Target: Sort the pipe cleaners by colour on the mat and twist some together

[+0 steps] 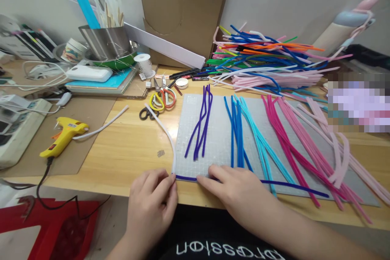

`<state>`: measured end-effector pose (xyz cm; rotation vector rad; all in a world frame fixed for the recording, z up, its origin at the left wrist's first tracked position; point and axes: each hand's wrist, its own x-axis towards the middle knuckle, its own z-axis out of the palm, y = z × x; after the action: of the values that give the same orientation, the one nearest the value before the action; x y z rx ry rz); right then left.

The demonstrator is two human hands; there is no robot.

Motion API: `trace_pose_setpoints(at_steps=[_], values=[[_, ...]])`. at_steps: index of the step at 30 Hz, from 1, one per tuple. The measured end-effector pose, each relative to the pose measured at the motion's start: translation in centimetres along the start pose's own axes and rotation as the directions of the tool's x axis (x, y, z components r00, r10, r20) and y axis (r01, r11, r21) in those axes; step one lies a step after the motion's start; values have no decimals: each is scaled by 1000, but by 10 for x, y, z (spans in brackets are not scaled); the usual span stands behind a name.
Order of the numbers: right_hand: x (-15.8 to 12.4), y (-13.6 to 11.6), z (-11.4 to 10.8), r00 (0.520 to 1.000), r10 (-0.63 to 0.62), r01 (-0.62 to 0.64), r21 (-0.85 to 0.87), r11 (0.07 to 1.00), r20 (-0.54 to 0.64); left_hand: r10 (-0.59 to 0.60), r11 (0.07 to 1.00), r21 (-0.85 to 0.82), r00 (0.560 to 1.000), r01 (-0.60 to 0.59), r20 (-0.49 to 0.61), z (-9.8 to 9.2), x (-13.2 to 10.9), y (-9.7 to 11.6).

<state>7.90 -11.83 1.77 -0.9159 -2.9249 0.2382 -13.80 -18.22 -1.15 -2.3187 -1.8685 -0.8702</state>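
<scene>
My left hand [152, 201] is at the table's front edge, fingers pinched together on the near ends of a white pipe cleaner [166, 134] and a dark purple pipe cleaner [292, 186]. The white one curves away to the far left. The purple one lies along the front edge of a grey cutting mat [217, 142]. My right hand [234, 189] rests on that purple pipe cleaner, fingers pressed on it just right of the left hand.
On the mat lie groups of purple [199, 128], blue [236, 132], light blue, magenta and pink pipe cleaners [317, 146]. A big mixed pile [268, 59] sits behind. Scissors [158, 101], a yellow glue gun [62, 136], a metal container and cardboard stand at left and back.
</scene>
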Motion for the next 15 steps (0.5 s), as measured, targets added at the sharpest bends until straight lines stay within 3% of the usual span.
trace_pose_setpoints(at_steps=[7, 15], values=[[-7, -3, -2, 993, -117, 117, 1, 993, 24, 0, 999, 33, 999, -1, 38, -1, -4, 0], [-3, 0, -3, 996, -86, 86, -8, 996, 7, -9, 1000, 14, 999, 9, 32, 1, -1, 1]])
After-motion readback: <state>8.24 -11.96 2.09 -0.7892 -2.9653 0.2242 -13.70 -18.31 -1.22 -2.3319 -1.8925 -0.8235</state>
